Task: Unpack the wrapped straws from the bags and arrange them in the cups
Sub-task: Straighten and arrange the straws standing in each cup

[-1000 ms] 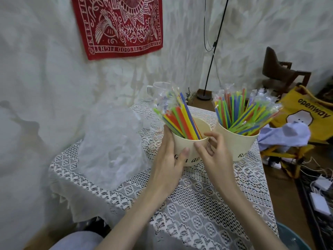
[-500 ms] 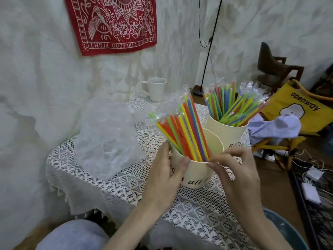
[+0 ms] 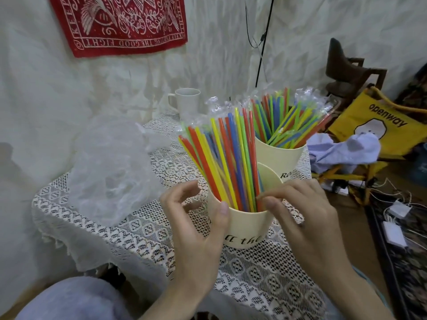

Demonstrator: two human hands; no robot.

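Lace covers the small table (image 3: pixel 129 229), its cloth edge sagging off the lower left of the frame beside a grey-clad knee (image 3: pixel 76 299). Left of centre a crumpled clear plastic bag (image 3: pixel 111 172) takes up most of that side, leaving a narrow strip of lace between it and the near cup (image 3: pixel 245 229). At upper centre a white mug (image 3: pixel 187 101) stands near the table's far edge, well apart from the hands. The left hand (image 3: pixel 196 229) grips the near cup — thumb laid on its rim, fingers curled loosely by the wall. Wrapped straws (image 3: pixel 228 158) fan up from that cup, leaning toward the upper left. The right hand (image 3: pixel 305 218) pinches at the straws just inside the rim, on the cup's right side. Just behind, touching or nearly so, the far cup (image 3: pixel 279 158) holds its own straw bundle (image 3: pixel 286 121), close to the table's right edge. Right of the table — a yellow bag (image 3: pixel 381 125), a pale blue cloth (image 3: pixel 346 151) and white chargers (image 3: pixel 397 222) crowd the floor.
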